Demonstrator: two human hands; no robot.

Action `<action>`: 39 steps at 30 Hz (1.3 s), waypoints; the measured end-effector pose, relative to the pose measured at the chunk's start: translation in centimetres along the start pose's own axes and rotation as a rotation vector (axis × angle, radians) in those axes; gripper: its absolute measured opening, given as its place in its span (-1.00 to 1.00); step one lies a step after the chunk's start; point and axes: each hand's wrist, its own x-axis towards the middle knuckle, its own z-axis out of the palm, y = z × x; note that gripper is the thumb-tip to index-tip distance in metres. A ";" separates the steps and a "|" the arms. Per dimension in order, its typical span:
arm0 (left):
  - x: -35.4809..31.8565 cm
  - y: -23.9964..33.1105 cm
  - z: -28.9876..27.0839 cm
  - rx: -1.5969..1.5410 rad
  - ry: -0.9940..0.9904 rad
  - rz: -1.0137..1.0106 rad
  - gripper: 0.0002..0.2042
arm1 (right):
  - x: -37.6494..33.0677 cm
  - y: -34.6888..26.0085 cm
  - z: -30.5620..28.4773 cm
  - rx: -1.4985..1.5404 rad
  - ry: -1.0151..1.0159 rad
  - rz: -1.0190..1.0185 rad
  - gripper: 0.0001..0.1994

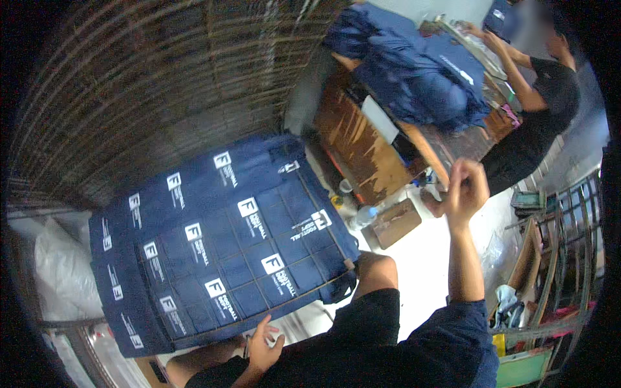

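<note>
Loosely curled, my left hand rests at the near edge of the stack of navy cloth pieces, fingertips at the lowest piece, gripping nothing that I can make out. My right hand is raised well off to the right, fingers bunched together; whether something small is pinched there I cannot tell. That stack lies on my lap and over my left knee, just ahead of my left hand and well apart from my right. Its long axis runs from lower left to upper right, the pieces fanned in overlapping rows, each showing a white square label; I count about fourteen labels. One pile of blue garments sits on the wooden table beyond, where one other person works with both arms out.
</note>
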 end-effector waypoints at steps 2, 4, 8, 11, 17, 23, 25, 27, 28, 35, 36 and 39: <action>-0.4 1.0 0.5 -0.017 0.049 0.001 -0.37 | 4.1 3.5 -1.1 -0.079 0.126 0.118 -0.92; -0.4 2.2 0.7 -0.018 0.065 0.045 -0.38 | 7.5 9.6 -2.1 -0.327 0.133 0.085 -0.80; -0.8 4.3 0.3 0.053 0.161 0.124 -0.43 | 10.2 19.4 -1.4 -0.595 -0.167 0.248 -0.61; -2.1 3.9 -0.3 0.036 0.189 0.162 -0.42 | 10.8 22.5 -0.1 -0.740 -0.318 0.318 -0.57; -4.4 3.5 0.0 -0.035 0.291 0.148 -0.55 | 12.1 25.1 0.3 -0.837 -0.397 0.334 -0.71; -3.7 4.8 0.5 0.061 0.224 0.238 -0.49 | 16.6 21.2 -2.4 -0.804 -0.067 0.059 -0.84; -2.1 7.9 1.2 0.071 0.181 0.243 -0.52 | 19.8 17.9 -4.9 -0.841 -0.010 0.013 -0.84; 0.1 9.0 2.3 -0.078 0.042 0.259 -0.52 | 22.3 13.8 -7.3 -0.728 0.192 -0.237 -0.82; 1.3 10.4 3.2 -0.235 -0.080 0.292 -0.52 | 24.2 12.5 -8.8 -0.688 0.013 -0.188 -0.75; 7.3 23.4 9.1 -1.190 -0.958 -0.077 -0.03 | 27.6 0.5 -18.1 -0.066 -0.077 -0.400 -0.70; 7.0 24.6 9.1 -1.356 -1.028 -0.109 0.04 | 27.0 -0.8 -18.3 -0.016 -0.128 -0.428 -0.71; 5.7 24.2 6.3 -1.700 -1.103 0.014 0.18 | 23.0 -3.1 -16.5 0.116 -0.276 -0.522 -0.72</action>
